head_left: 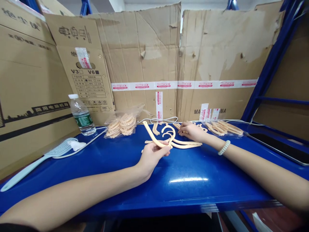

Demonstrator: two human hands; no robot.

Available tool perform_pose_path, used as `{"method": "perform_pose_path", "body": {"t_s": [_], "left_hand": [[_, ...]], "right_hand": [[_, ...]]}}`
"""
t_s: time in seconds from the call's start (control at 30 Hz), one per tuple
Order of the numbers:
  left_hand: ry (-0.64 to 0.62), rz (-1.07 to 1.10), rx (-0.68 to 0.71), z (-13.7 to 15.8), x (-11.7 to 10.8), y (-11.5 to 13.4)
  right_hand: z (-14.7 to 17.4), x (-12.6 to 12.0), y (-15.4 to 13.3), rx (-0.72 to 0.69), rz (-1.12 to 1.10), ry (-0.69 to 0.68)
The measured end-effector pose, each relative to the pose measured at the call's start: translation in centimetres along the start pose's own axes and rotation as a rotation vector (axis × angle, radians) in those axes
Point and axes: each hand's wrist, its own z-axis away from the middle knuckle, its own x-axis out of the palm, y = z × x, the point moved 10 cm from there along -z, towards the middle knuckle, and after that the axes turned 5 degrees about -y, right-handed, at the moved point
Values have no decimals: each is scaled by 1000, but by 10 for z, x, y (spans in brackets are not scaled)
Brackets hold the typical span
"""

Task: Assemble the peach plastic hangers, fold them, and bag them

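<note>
My left hand is closed in a pinch on a cream plastic hanger piece, a curved arm that rises up and left from the fingers. A cream hook stands up at the same grip and seems joined to the arm. Just behind lie more curved hanger arms on the blue table. Farther back, my right hand reaches down among small cream parts, its fingers bent together. Whatever sits between those fingertips is hidden. Short curved pieces lie left of the hook.
A clear bag of cream parts and a water bottle stand at the back left, near a pale blue fly swatter. At the right are another bag of long parts and a black phone. Cardboard walls the back.
</note>
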Motion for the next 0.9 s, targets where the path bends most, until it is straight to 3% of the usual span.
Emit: {"method": "perform_pose_path", "body": {"t_s": [0.2,0.3,0.43,0.57,0.67,0.9], "left_hand": [[-11,24,6,1,2,3],[-10,21,0,2,2,3],[-18,12,-1,1,2,2],[-26,4,-2,0,2,0],[-29,19,4,-1,1,0],[-31,95,13,-3,0,-1]], "right_hand": [[-2,2,1,-8,-88,5],[-1,-10,6,52,-224,101],[11,-33,29,302,-630,354],[24,-42,25,380,-1213,521],[27,-37,10,453,-1467,520],[31,2,-21,701,-1711,360]]}}
